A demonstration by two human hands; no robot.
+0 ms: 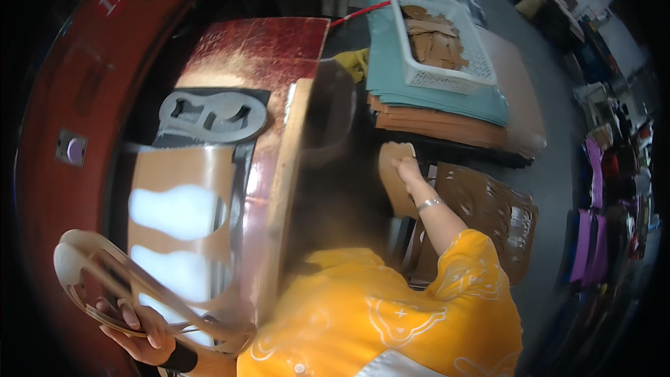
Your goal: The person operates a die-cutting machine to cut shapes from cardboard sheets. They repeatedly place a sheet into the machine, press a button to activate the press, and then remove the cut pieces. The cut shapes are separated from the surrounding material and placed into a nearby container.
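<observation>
At the lower left, my left hand (143,331) is closed round a thin tan offcut frame (115,272) that loops up in the air, slightly blurred. My right hand (406,167), arm stretched forward, grips a tan sole-shaped piece (394,185) by its edge, apparently with more than one layer. On the red work board beside my left hand lies a tan sheet (146,167) with several sole-shaped cutouts; white shows through them. Just beyond it rests a grey sole-shaped cutting die (213,115), its middle open in two places.
The red machine body (77,91) rises along the left. A wooden rail (287,160) edges the red board (279,42). Far right of it, a white basket (447,80) of brown scraps sits on stacked green sheets (384,49) and brown sheets (433,129). Brown cut sheets (488,216) lie beside my right arm.
</observation>
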